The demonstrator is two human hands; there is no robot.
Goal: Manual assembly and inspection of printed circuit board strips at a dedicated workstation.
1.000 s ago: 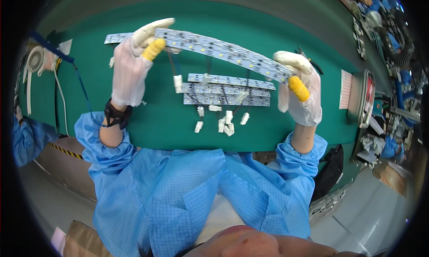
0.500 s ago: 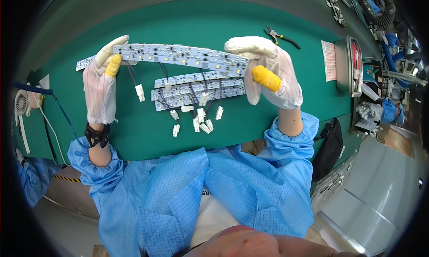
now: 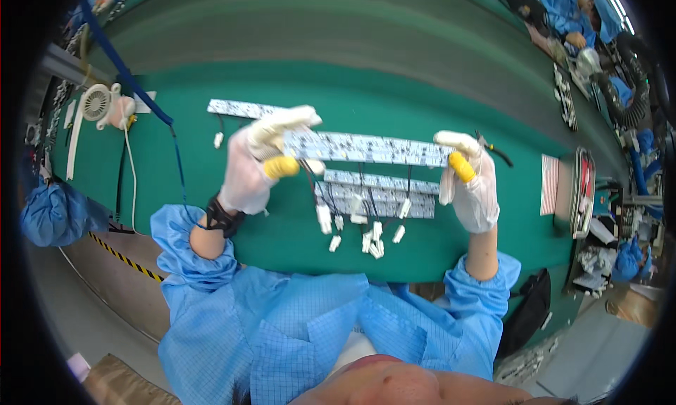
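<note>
Together, left hand [image 3: 252,167] and right hand [image 3: 477,190] hold an LED strip [image 3: 370,148].

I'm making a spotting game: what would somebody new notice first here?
Probably the long pale strip in the middle, held between the left hand and right hand. Next, the bright yellow thumb covers on both hands. Lower in the picture, more strips and white plugs lie on the green table.

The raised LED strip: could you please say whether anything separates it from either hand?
Only pale gloves and yellow thumb covers: the left hand and right hand hold the raised LED strip by its ends; nothing else visible intervenes.
</note>
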